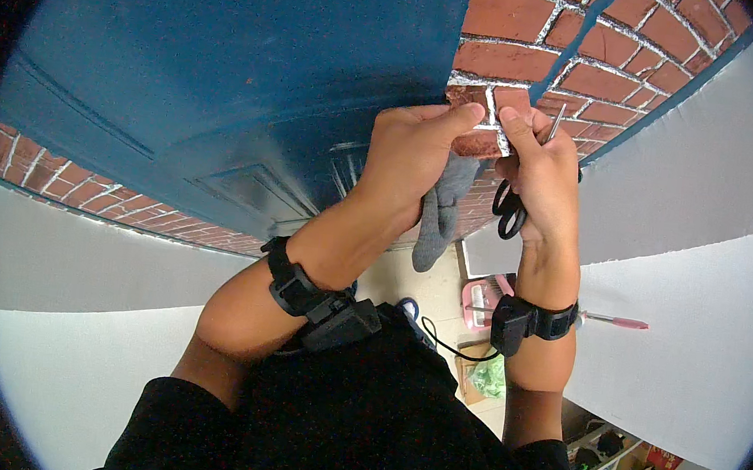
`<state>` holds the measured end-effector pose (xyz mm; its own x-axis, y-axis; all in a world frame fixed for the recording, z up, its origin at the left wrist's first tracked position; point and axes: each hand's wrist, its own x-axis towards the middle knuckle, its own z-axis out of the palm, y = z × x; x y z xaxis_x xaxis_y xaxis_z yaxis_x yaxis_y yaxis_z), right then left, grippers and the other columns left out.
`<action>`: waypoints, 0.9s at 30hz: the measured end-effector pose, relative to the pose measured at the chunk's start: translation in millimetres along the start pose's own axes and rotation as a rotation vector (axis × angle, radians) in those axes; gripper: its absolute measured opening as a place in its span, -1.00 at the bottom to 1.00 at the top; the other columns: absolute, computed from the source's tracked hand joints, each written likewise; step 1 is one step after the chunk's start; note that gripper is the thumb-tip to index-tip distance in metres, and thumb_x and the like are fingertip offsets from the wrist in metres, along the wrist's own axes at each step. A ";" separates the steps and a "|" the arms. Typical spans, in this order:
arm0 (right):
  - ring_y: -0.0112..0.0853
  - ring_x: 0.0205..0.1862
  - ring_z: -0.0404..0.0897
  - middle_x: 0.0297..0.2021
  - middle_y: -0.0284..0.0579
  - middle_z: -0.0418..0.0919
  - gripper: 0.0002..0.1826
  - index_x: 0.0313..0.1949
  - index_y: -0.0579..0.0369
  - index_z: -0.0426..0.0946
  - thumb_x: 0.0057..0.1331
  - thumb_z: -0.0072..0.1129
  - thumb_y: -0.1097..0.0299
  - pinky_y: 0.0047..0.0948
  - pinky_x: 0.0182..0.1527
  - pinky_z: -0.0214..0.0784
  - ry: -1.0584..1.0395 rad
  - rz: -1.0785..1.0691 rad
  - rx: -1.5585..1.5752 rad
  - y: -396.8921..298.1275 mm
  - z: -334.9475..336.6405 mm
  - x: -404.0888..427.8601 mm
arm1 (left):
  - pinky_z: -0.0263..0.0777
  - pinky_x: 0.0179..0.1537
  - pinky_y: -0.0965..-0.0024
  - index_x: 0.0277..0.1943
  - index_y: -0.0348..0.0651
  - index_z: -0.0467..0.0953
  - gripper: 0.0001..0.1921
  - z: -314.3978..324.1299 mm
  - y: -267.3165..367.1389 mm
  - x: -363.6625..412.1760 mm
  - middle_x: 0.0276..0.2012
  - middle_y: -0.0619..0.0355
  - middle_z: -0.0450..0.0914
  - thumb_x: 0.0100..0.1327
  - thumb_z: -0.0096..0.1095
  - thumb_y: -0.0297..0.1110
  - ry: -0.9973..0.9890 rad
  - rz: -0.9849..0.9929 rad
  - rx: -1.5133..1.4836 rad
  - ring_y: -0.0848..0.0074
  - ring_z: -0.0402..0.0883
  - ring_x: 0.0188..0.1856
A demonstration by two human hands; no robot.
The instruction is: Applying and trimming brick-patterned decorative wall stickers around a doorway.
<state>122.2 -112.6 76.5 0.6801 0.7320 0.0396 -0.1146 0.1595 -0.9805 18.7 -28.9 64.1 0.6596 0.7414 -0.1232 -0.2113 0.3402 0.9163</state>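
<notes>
A small piece of brick-patterned sheet (pixel 477 143) is pinched between both thumbs and fingers, in front of the brick-patterned wall covering (pixel 510 15). My left hand (pixel 411 147) grips its left side. A grey knitted cloth, perhaps a sock or glove (pixel 438 223), hangs below that hand; its upper end is hidden. My right hand (pixel 547 166) holds the sheet's right side and also a pair of scissors. Their black handle loops (pixel 510 210) hang under the palm, and the metal tip (pixel 556 124) sticks up past the fingers.
A blue panelled door (pixel 231 54) fills the left. On the floor lie a pink dustpan (pixel 478 304) and a box with a green plastic bag (pixel 488 378). A crate of items (pixel 599 456) stands at lower right. A black cable (pixel 453 352) runs from the right wrist strap.
</notes>
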 end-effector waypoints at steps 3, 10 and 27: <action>-0.65 -0.49 0.43 -0.44 -0.31 0.57 -0.83 -0.24 0.21 0.55 0.32 0.10 0.36 -0.65 -0.46 0.20 -0.002 0.031 -0.052 -1.9 -0.9 -0.8 | 0.44 -0.36 0.55 -0.21 -0.34 0.62 -0.73 0.8 0.6 -1.6 -0.35 0.13 0.66 0.20 0.28 -0.27 -0.002 -0.002 -0.028 0.59 0.59 -0.41; -0.66 -0.51 0.39 -0.45 -0.34 0.56 -0.82 -0.24 0.21 0.56 0.31 0.11 0.34 -0.65 -0.47 0.17 0.006 0.039 -0.093 -4.0 -1.6 -3.4 | 0.41 -0.31 0.55 -0.21 -0.32 0.63 -0.73 4.1 5.0 -7.3 -0.34 0.16 0.65 0.21 0.27 -0.25 -0.012 0.002 -0.040 0.60 0.57 -0.39; -0.62 -0.45 0.45 -0.42 -0.29 0.58 -0.81 -0.22 0.24 0.56 0.31 0.10 0.37 -0.61 -0.40 0.25 -0.019 -0.047 -0.059 -8.5 -1.0 -8.5 | 0.39 -0.31 0.54 -0.21 -0.31 0.63 -0.74 6.6 6.0 -6.2 -0.33 0.18 0.64 0.18 0.27 -0.26 0.064 0.012 0.077 0.61 0.56 -0.37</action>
<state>118.1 -120.8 84.3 0.6697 0.7373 0.0890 -0.0395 0.1550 -0.9871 18.2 -35.3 72.9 0.6091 0.7817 -0.1339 -0.1612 0.2873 0.9442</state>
